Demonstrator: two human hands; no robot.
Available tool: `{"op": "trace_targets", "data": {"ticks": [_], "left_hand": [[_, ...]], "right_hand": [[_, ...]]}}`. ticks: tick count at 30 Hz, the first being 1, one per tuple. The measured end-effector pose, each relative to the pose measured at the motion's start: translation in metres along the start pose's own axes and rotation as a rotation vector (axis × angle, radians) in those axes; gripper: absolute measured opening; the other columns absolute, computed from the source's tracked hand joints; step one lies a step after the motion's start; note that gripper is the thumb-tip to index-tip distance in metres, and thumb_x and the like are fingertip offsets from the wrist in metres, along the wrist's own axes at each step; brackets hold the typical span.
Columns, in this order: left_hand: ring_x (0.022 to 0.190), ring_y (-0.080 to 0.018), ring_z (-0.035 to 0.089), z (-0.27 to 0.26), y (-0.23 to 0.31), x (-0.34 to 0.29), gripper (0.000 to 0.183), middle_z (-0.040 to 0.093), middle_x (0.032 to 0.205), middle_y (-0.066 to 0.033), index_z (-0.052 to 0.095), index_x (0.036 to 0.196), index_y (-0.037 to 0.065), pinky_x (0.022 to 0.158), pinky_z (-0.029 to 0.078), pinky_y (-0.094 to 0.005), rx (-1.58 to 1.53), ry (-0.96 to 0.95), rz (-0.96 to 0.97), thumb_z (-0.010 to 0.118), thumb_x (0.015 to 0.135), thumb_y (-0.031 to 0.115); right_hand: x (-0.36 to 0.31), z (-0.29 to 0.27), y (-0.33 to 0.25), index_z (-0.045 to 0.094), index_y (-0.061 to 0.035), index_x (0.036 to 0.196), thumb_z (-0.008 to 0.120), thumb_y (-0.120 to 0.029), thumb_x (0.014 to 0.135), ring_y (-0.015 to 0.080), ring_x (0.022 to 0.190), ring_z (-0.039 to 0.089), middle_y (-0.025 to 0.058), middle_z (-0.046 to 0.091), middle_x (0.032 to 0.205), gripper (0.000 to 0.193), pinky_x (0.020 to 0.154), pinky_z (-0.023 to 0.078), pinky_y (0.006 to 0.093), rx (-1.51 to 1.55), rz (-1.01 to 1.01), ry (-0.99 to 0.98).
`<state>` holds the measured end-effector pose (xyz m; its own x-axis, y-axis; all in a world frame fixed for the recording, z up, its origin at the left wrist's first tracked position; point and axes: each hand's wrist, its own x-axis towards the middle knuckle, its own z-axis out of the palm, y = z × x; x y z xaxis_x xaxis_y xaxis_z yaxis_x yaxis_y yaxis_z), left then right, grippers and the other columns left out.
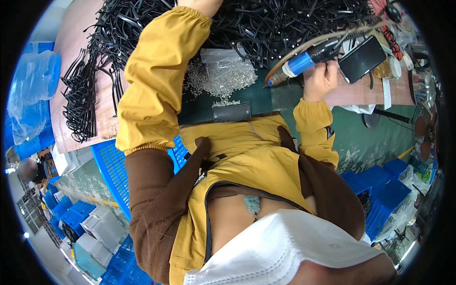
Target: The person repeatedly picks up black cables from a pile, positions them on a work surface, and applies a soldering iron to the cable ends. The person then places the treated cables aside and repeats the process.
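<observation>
My right hand (320, 81) is wrapped round an electric screwdriver (300, 63), blue and black with a cord. Its bit points left and down, over the dark green mat (194, 112). My left hand (202, 5) reaches to the far side, over a big heap of black eyeglass frames (285, 23); its fingers are cut off by the picture's upper edge. Between my arms lies a heap of tiny silver screws (223, 76), partly on a clear plastic bag. A small dark strip (231, 112) sits at the mat's near edge, with some screws beside it.
A row of black glasses (80, 102) lies on the wooden table (59, 111) at the left. A phone (362, 59) rests right of my right hand. Blue crates (110, 166) stand by the table, with more crates (380, 190) at the lower right. A fan (422, 128) is at the far right.
</observation>
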<state>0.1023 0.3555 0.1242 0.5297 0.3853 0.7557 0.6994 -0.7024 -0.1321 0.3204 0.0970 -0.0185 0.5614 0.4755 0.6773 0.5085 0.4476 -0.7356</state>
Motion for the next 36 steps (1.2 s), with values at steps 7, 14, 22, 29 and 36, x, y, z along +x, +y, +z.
{"op": "trace_targets", "data": {"ticks": [7, 14, 22, 29, 36], "left_hand": [[0.107, -0.0421, 0.070, 0.015, 0.011, 0.032, 0.052, 0.073, 0.109, -0.0277, 0.074, 0.105, -0.004, 0.095, 0.055, -0.0478, -0.289, -0.485, -0.819, 0.062, 0.089, 0.044], [0.071, -0.0291, 0.072, -0.016, -0.015, 0.049, 0.029, 0.073, 0.072, -0.0208, 0.078, 0.081, -0.002, 0.069, 0.054, -0.0384, -0.701, -0.111, -0.779, 0.071, 0.079, 0.027], [0.081, -0.0236, 0.067, -0.154, 0.034, -0.101, 0.026, 0.065, 0.086, -0.0086, 0.064, 0.113, -0.002, 0.077, 0.054, -0.0336, -1.573, 0.140, -0.861, 0.060, 0.100, 0.021], [0.054, -0.0198, 0.062, -0.196, 0.148, -0.253, 0.039, 0.052, 0.058, -0.0023, 0.068, 0.115, -0.004, 0.058, 0.055, -0.0305, -2.034, -0.704, -2.007, 0.050, 0.110, 0.031], [0.060, -0.0229, 0.069, -0.190, 0.151, -0.276, 0.039, 0.063, 0.064, -0.0068, 0.068, 0.122, -0.003, 0.059, 0.057, -0.0283, -2.157, -0.696, -1.931, 0.046, 0.110, 0.026]], "right_hand": [[0.002, 0.013, -0.012, 0.064, 0.0023, 0.105, 0.064, 0.004, 0.095, 0.0076, 0.077, 0.055, 0.0017, 0.062, 0.093, 0.010, 0.068, 0.045, 0.0225, 0.072, 0.226, -0.148], [0.005, 0.006, -0.009, 0.066, -0.0007, 0.103, 0.059, -0.004, 0.102, 0.0077, 0.081, 0.056, -0.0001, 0.062, 0.092, 0.007, 0.073, 0.045, 0.0234, 0.117, 0.160, 0.087], [0.015, -0.007, -0.054, 0.064, 0.0004, 0.105, 0.053, -0.011, 0.104, 0.0146, 0.075, 0.053, 0.0067, 0.061, 0.087, 0.016, 0.070, 0.046, 0.0274, 0.471, 0.258, 0.385], [-0.068, 0.037, -0.124, 0.072, 0.0008, 0.100, 0.069, 0.006, 0.088, 0.0247, 0.092, 0.067, 0.0114, 0.067, 0.101, 0.013, 0.079, 0.055, 0.0346, 0.083, 0.103, -0.943], [-0.095, 0.063, -0.110, 0.059, 0.0066, 0.112, 0.064, 0.008, 0.097, 0.0204, 0.098, 0.071, 0.0136, 0.067, 0.107, 0.016, 0.084, 0.060, 0.0296, 0.338, 0.586, -0.969]]}}
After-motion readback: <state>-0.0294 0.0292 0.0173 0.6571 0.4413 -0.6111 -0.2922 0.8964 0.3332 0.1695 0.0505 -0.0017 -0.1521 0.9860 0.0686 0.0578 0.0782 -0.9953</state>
